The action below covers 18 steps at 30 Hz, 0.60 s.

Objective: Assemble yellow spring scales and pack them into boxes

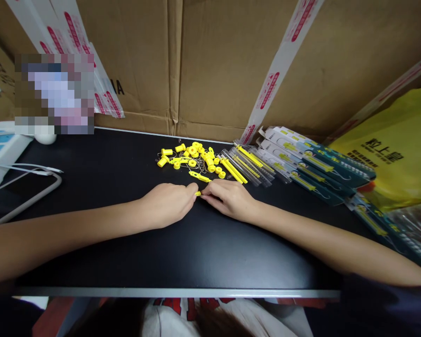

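Observation:
My left hand [170,204] is closed, thumb and forefinger pinching a small yellow plastic piece [198,193] whose end peeks out. Facing it, my right hand [229,199] is closed in a pinch, its fingertips almost meeting that piece. A thin line, perhaps wire, seems to run into the right fingertips; what they grip is mostly hidden. Just beyond the right fingers lies a slim yellow plastic part [199,177]. Farther back is a loose pile of yellow caps and rings [196,152] mixed with bent metal wire hooks.
Clear tubes with yellow sticks [249,164] lie right of the pile. Stacked printed boxes [312,164] and a yellow bag [393,145] fill the right side. A power strip [7,150] and cables are at left on the black table [210,257]. Cardboard [224,61] stands behind.

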### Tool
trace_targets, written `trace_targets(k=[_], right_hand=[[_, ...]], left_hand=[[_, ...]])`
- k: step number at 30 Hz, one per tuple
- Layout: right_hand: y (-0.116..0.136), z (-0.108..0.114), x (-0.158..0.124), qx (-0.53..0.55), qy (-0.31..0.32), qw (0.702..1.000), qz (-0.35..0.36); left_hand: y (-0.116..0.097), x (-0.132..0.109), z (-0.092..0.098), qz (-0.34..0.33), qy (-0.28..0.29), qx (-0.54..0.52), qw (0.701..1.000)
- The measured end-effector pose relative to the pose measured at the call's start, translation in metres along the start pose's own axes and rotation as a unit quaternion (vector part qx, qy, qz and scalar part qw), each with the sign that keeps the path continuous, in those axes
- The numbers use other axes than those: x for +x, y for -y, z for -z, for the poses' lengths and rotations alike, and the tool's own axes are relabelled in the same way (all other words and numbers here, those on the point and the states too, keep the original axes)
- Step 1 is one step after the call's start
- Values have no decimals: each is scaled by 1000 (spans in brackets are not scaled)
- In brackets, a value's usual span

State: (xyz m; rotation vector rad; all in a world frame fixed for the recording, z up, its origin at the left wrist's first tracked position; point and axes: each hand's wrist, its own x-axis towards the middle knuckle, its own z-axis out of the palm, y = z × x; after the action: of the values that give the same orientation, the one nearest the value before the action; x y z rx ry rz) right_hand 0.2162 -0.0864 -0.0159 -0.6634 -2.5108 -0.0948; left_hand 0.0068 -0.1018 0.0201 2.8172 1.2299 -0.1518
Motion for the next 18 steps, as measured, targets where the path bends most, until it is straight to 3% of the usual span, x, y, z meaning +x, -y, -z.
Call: trace_targets(k=[6,18], right_hand=[[0,0,-1,-8,-9,1000,-12],[0,-1,-1,146,-25,987,-68]], left_hand=[[0,1,1,6,2,4,1000],[-2,-1,-1,2,-16,-31,999]])
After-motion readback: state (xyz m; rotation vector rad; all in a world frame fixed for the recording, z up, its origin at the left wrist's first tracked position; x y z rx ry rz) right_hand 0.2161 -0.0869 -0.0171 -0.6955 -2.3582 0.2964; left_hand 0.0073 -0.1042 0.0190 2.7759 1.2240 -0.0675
